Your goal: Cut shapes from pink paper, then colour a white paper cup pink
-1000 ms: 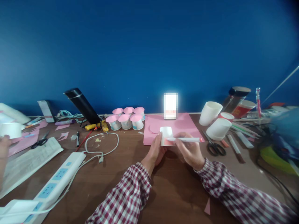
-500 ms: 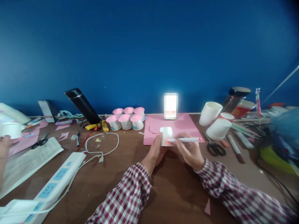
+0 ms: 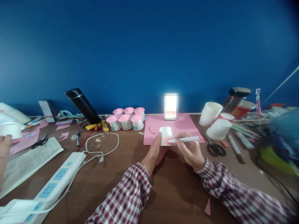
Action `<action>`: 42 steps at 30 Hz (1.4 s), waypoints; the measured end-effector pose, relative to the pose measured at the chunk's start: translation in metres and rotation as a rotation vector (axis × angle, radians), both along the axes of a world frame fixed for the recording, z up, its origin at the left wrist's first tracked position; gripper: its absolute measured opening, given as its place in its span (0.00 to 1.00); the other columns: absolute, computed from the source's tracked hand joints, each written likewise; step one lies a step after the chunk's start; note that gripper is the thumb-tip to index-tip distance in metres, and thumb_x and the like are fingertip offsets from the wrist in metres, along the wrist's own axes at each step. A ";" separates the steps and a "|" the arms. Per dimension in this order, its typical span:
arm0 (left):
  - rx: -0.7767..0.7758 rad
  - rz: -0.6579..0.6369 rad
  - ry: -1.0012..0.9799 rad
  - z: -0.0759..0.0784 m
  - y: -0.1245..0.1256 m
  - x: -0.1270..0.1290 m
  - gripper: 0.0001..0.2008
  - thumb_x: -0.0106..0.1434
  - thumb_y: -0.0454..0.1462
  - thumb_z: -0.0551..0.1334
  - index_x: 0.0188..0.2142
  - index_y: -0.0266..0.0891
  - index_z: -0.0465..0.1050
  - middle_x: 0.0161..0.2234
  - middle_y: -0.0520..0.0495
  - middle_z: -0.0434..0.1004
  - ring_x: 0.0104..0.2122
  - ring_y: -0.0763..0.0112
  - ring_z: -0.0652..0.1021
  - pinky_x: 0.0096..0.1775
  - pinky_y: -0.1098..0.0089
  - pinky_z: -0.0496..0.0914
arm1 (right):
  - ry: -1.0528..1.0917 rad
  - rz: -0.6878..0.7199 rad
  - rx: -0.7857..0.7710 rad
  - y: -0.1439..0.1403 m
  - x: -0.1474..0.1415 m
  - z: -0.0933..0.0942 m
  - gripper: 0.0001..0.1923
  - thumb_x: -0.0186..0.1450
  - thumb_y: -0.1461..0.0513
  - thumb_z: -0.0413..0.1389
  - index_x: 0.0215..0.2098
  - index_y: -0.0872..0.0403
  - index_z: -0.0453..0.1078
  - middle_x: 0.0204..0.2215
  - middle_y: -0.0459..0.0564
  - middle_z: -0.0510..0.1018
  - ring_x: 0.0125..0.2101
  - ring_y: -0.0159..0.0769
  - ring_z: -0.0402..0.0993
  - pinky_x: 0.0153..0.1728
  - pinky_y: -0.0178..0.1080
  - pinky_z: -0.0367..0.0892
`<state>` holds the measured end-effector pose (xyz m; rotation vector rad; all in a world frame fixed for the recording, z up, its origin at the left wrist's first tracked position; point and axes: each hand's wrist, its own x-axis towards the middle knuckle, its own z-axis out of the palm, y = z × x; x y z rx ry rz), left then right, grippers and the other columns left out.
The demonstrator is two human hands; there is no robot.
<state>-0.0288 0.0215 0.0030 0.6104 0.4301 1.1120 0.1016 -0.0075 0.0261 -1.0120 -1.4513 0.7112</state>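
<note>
Left hand (image 3: 156, 149) grips small white paper cup (image 3: 165, 135) at pink sheet's (image 3: 184, 124) near edge | right hand (image 3: 190, 151) clasps marker (image 3: 184, 139) | I note its tip has crept rightward onto the cup's coloured patch.

We see six pink-topped cups (image 3: 126, 119) clustered beside a leaning black flask (image 3: 82, 105). Scissors (image 3: 214, 147) lie near two tipped white cups (image 3: 215, 121); a power strip (image 3: 54, 180) sits on the bench (image 3: 173, 186).

Matt paper cup (image 3: 165, 133), smooth wooden table (image 3: 173, 183)
</note>
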 end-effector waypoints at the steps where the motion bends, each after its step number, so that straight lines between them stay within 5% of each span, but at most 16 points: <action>1: -0.003 0.005 0.002 -0.001 0.000 0.000 0.22 0.63 0.47 0.54 0.46 0.31 0.69 0.40 0.38 0.77 0.43 0.59 0.76 0.47 0.62 0.67 | 0.012 -0.003 -0.005 0.000 0.000 0.000 0.06 0.63 0.59 0.53 0.33 0.54 0.67 0.25 0.47 0.74 0.26 0.34 0.72 0.26 0.34 0.68; 25: -0.063 0.016 0.009 -0.003 0.003 -0.001 0.23 0.63 0.47 0.53 0.47 0.29 0.70 0.41 0.36 0.76 0.41 0.60 0.76 0.47 0.60 0.68 | 0.101 -0.032 -0.035 0.004 0.003 -0.002 0.07 0.63 0.59 0.54 0.31 0.55 0.67 0.22 0.45 0.72 0.23 0.32 0.69 0.25 0.34 0.65; 31: -0.169 0.060 -0.015 -0.002 0.004 -0.003 0.19 0.64 0.45 0.52 0.44 0.32 0.71 0.37 0.40 0.77 0.35 0.63 0.76 0.40 0.62 0.71 | 0.191 -0.159 0.023 0.009 0.007 -0.003 0.07 0.63 0.58 0.54 0.36 0.54 0.70 0.26 0.46 0.74 0.26 0.32 0.70 0.29 0.34 0.67; 42: -0.146 -0.001 0.011 0.001 0.002 -0.005 0.21 0.63 0.48 0.54 0.45 0.32 0.71 0.36 0.40 0.77 0.35 0.65 0.76 0.39 0.65 0.70 | -0.048 -0.184 0.043 0.001 0.004 0.008 0.07 0.63 0.60 0.52 0.34 0.56 0.69 0.25 0.46 0.72 0.23 0.30 0.66 0.24 0.32 0.63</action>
